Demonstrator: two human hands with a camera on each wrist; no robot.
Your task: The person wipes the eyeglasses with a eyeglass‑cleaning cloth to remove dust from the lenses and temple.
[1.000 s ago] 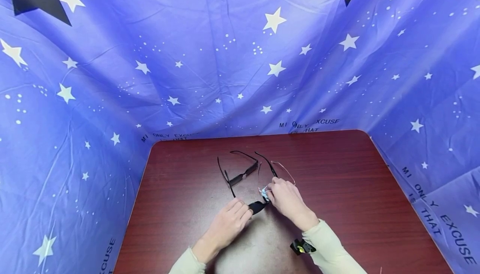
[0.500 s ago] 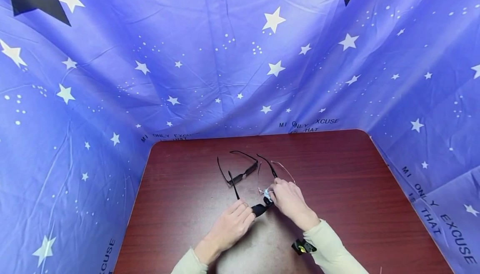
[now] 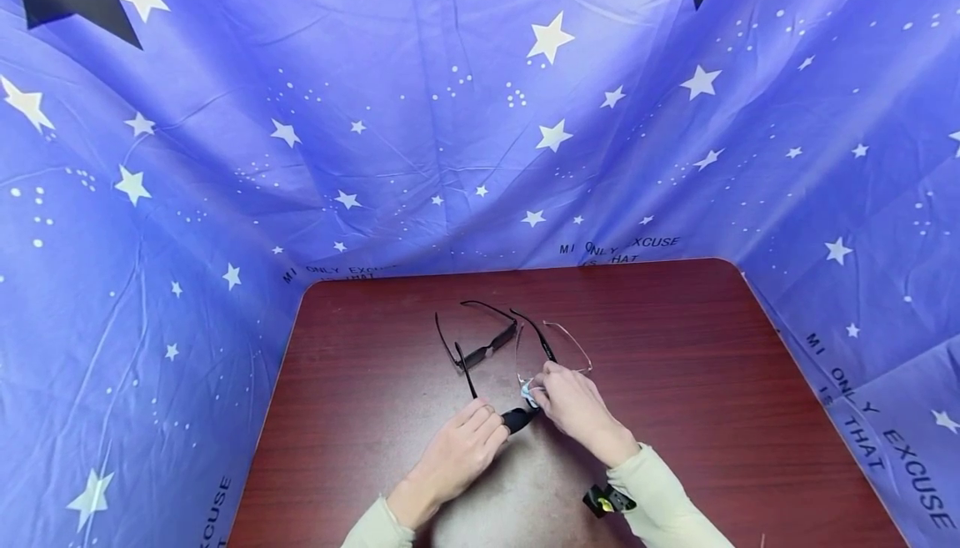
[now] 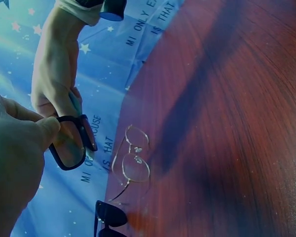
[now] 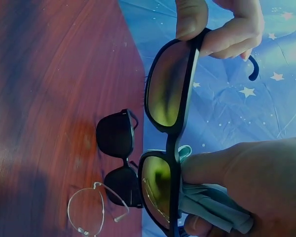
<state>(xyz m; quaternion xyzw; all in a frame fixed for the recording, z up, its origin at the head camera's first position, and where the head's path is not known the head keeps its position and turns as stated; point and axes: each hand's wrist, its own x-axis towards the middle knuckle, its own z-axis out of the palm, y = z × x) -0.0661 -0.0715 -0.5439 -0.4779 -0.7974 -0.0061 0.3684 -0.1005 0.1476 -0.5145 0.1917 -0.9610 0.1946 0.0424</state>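
My left hand pinches one end of a pair of black-framed sunglasses between thumb and fingers. The right hand grips a light blue cleaning cloth, bunched behind the lens at the other end of the frame. Both temples are unfolded and point away from me in the head view. The right wrist view shows the thumb and cloth right at the inner side of that lens; most of the cloth is hidden by the hand in the head view. The sunglasses are held up above the table.
Just beyond my hands, a second pair of black sunglasses lies on the reddish-brown table with temples open. Beside it lie thin wire-rimmed glasses, partly behind my right hand. A blue star-printed curtain surrounds the table.
The held sunglasses and my left hand have shifted slightly right. The cloth and right fingers have moved slightly back and forth at the lens. The glasses on the table stay put.
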